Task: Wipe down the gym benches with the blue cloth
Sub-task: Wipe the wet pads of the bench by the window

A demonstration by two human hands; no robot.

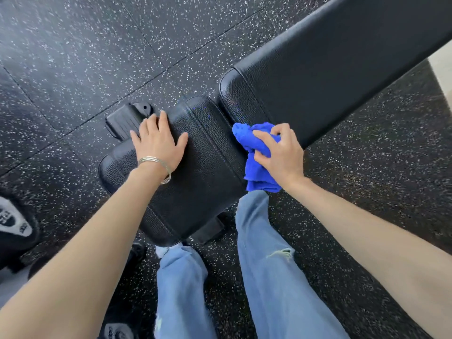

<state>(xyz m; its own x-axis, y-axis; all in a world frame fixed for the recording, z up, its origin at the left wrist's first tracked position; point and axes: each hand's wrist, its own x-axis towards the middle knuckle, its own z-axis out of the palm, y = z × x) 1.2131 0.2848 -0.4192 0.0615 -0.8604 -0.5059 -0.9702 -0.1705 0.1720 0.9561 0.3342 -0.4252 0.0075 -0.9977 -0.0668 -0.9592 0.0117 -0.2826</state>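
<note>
Resting left hand (159,141) flat on the seat pad (203,174), fingers straight. Gripping bunched blue cloth (253,143) in curled right hand (281,155) at three o'clock (against the backrest pad (342,69)).

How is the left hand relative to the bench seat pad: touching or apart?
Touching. The head view shows the left hand lying flat, palm down, on the black seat pad, with no gap under the fingers.

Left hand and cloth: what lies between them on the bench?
In the head view, only bare seat pad lies between the left hand and the cloth.
</note>
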